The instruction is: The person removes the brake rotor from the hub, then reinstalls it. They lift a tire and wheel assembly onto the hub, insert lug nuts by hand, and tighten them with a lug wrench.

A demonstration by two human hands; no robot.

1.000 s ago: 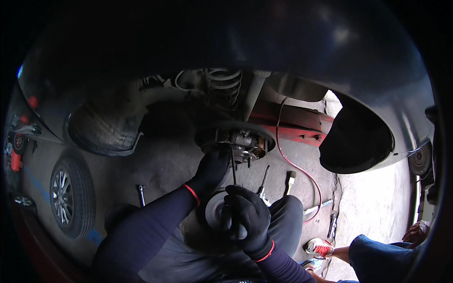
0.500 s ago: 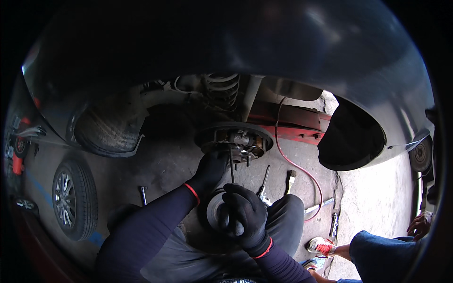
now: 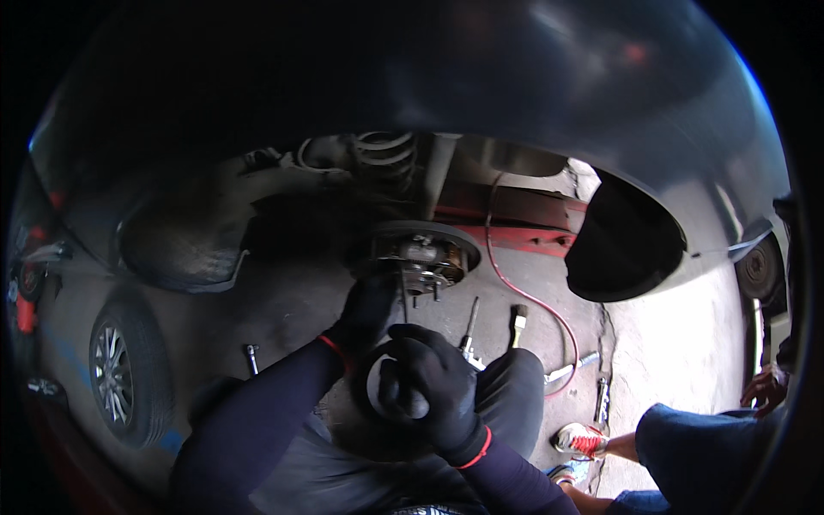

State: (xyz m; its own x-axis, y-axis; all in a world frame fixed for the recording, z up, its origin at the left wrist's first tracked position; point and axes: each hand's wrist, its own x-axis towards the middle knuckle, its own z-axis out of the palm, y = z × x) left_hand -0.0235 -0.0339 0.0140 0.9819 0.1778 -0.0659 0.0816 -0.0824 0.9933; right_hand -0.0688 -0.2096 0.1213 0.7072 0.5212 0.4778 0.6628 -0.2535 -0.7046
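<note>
In front of me, below the car's coil spring, is an exposed drum brake (image 3: 421,249) with its round backing plate, shoes and wheel studs showing. My right hand (image 3: 433,378), in a black glove, is closed around the handle of a screwdriver (image 3: 406,300). Its thin shaft points away from me, its tip up against the brake's lower middle. My left hand (image 3: 360,305), also gloved, reaches to the near left edge of the brake, beside the shaft; its fingers are too dark to make out. Partly behind my right hand, between my legs, shows a round metal piece (image 3: 371,386).
A removed wheel (image 3: 116,378) stands at left, near a ratchet (image 3: 251,359). On the floor at right lie another slim tool (image 3: 473,322), a brush (image 3: 519,322) and a red hose (image 3: 549,311). Overhead curves the dark fender (image 3: 412,77). A person's sneaker (image 3: 579,440) is at lower right.
The whole scene has shifted slightly left in view as my head moved. Both hands keep nearly the same place at the brake, the right still gripping the screwdriver.
</note>
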